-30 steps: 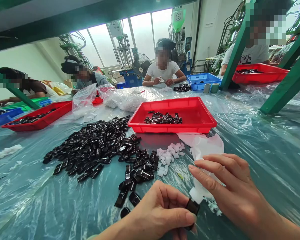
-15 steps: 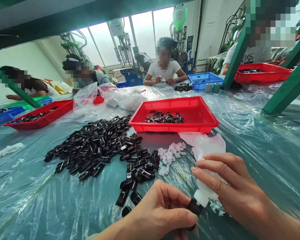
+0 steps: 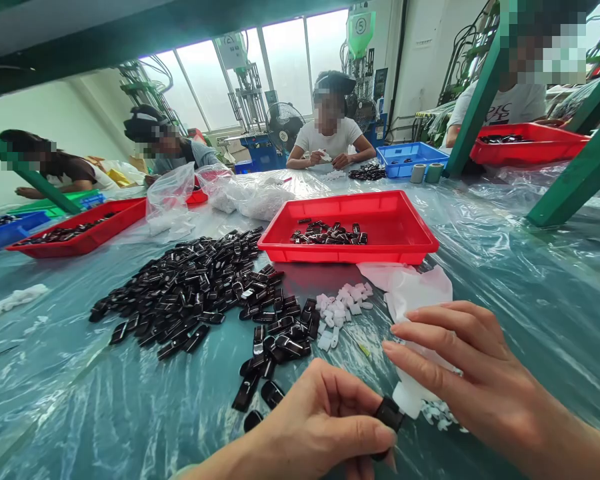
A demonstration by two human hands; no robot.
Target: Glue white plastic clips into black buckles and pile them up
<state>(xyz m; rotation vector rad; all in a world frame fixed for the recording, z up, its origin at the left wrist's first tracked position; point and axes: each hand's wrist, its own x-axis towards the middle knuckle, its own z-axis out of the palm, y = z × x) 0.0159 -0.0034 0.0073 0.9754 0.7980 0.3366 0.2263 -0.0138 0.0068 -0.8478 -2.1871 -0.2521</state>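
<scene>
My left hand (image 3: 320, 427) pinches a small glossy black plastic piece (image 3: 390, 415) between thumb and fingers at the bottom centre. My right hand (image 3: 475, 367) holds a white plastic piece (image 3: 407, 400), whose end sits against the black piece. Part of the white piece is hidden behind my fingers. Loose black pieces lie close to my left hand, spreading up into a large pile of black pieces (image 3: 190, 293). Small white plastic bits (image 3: 339, 308) lie just beyond my right fingers, and more white bits (image 3: 437, 415) lie beneath that hand.
A red tray (image 3: 347, 250) with some black pieces stands beyond the pile, on a table under clear plastic sheeting (image 3: 540, 300). Several co-workers sit around the table with more trays and clear bags. Green table legs (image 3: 575, 180) stand at the upper right.
The white piece has shifted right, away from the left side of the black piece. My right hand has moved slightly with it, while my left hand stays nearly still.
</scene>
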